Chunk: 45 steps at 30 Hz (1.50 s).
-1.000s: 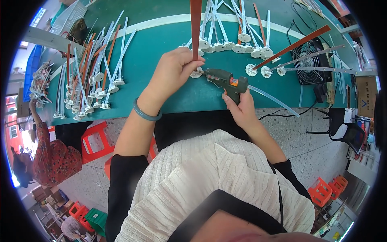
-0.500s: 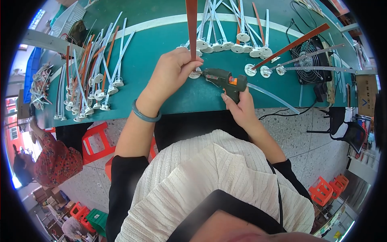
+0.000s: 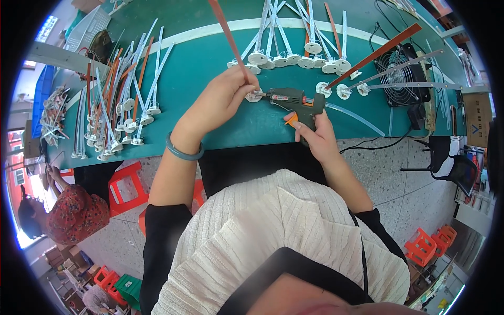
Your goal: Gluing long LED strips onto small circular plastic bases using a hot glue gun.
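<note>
My left hand (image 3: 220,100) pinches a long red-brown strip (image 3: 227,31) that rises from a small white round base (image 3: 255,96) on the green table (image 3: 210,63). My right hand (image 3: 313,137) grips a dark green glue gun (image 3: 295,101) with an orange trigger. Its nozzle points left and touches the white base beside my left fingers. A clear glue stick (image 3: 357,117) trails out of the gun's back to the right. A blue-green bangle (image 3: 182,152) sits on my left wrist.
Several finished strips on white bases lie in a row at the back (image 3: 294,52) and in a pile at the left (image 3: 121,105). A black fan (image 3: 404,68) stands at the right. Red stools (image 3: 126,184) sit under the table; another person (image 3: 68,210) sits at lower left.
The red-brown strip has tilted so its top leans left. The glue gun has moved up to the white base, with its nozzle now against it.
</note>
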Available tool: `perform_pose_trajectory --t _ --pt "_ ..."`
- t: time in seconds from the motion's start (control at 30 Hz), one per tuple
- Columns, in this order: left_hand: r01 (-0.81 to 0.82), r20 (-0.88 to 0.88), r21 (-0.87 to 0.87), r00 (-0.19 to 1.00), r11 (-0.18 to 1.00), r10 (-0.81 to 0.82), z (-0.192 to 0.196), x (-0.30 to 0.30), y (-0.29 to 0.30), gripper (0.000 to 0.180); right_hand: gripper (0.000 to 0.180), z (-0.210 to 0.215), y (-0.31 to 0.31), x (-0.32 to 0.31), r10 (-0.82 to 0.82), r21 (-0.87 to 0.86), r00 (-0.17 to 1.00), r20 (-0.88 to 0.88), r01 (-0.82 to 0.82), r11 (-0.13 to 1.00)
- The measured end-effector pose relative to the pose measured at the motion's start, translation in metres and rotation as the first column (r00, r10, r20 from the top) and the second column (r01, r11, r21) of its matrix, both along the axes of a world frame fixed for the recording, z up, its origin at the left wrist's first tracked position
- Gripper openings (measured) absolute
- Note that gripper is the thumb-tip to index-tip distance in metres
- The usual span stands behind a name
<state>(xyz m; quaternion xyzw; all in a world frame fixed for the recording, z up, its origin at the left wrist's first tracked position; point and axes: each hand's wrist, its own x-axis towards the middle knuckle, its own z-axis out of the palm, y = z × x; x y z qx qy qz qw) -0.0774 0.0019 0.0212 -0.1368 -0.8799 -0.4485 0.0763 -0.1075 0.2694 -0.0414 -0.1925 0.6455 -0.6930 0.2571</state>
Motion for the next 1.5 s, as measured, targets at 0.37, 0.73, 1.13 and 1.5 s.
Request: perform_pose_trajectory --t 0.37,0.73,1.13,1.5 --pt "-0.016 -0.007 0.02 1.0 1.0 0.016 -0.001 -0.004 0.002 0.005 0.034 -0.006 -0.006 0.005 -0.046 0.165 0.973 -0.226 0.085 0.983" --pt "0.03 -0.021 0.002 0.999 1.0 -0.03 -0.002 -0.003 0.001 0.008 0.028 -0.009 -0.008 0.004 -0.064 0.174 0.961 -0.267 0.113 0.978" --pt "-0.002 0.031 0.024 1.0 1.0 0.001 -0.003 -0.003 0.0 0.007 0.029 -0.008 -0.004 0.003 -0.069 0.14 0.961 -0.269 0.11 0.984" --pt "-0.016 0.039 0.03 0.999 0.999 0.015 -0.002 -0.002 0.001 0.008 0.028 -0.006 -0.003 0.004 -0.057 0.138 0.958 -0.28 0.099 0.986"
